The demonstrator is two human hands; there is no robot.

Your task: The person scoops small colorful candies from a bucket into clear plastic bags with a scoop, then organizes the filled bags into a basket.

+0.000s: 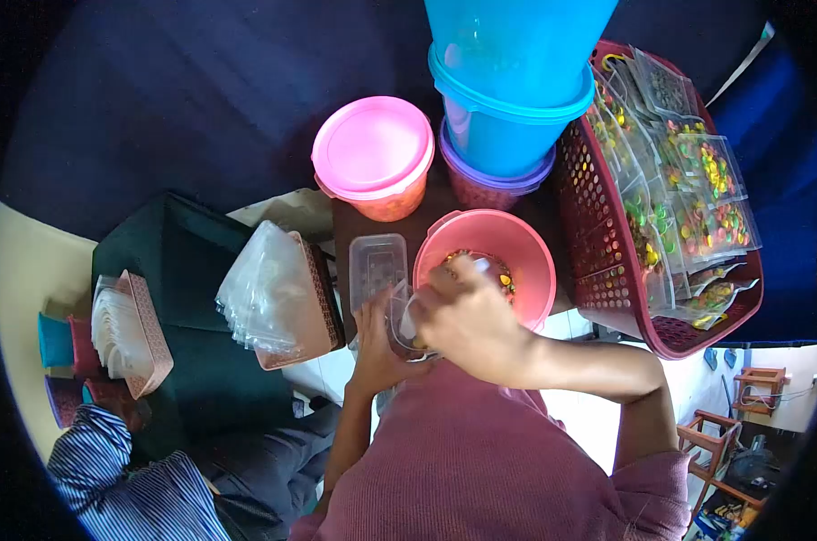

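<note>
My left hand (378,359) is closed round a clear plastic bag (397,316) held upright close to my body. My right hand (471,320) is bent over the bag's mouth, its fingers curled and smeared by motion. A pale bit shows by its fingers, but I cannot make out what it is. Just beyond lies a pink bucket (534,257) with small yellow, green and red pieces (506,281) at its bottom. My right hand covers part of its near left rim. A clear rectangular plastic box (378,257) stands left of the bucket, beyond my left hand.
A basket (311,338) of clear bags (269,284) stands left. Behind are a pink-lidded tub (372,149) and stacked blue buckets (512,108). A maroon basket (597,243) of filled bags (715,171) is right. A person in striped clothing (147,487) sits lower left near another basket (147,334).
</note>
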